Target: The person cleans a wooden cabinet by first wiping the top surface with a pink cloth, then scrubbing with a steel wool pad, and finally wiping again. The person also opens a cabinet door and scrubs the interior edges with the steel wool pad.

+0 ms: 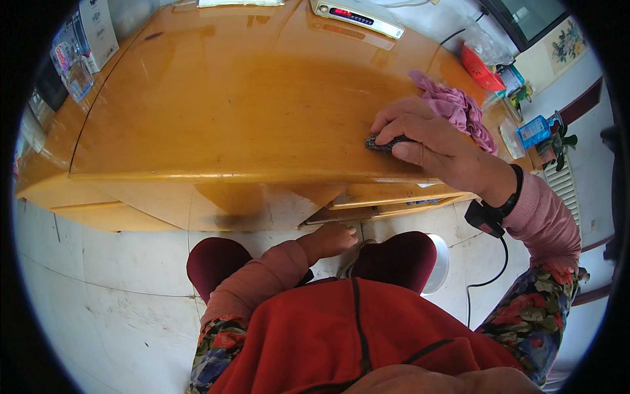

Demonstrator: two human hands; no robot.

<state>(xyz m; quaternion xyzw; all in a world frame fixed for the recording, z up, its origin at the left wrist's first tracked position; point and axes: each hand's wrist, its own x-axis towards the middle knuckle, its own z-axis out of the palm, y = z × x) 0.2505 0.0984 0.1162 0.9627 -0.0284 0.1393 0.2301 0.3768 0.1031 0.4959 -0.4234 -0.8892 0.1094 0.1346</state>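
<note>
My right hand grips a dark metallic scouring pad and presses it on the glossy wooden cabinet top, close to the front edge. A crumpled pink cloth lies just beyond and beside this hand, partly behind it. My left hand hangs in front of the cabinet, above my lap and below the top's edge, with its fingers curled; whether anything is inside them cannot be made out.
A set-top box stands at the back. At right are a red plastic basket, a bottle of blue liquid and a potted plant. A clear plastic bottle and a white box stand at left. A white bucket is beside my knee.
</note>
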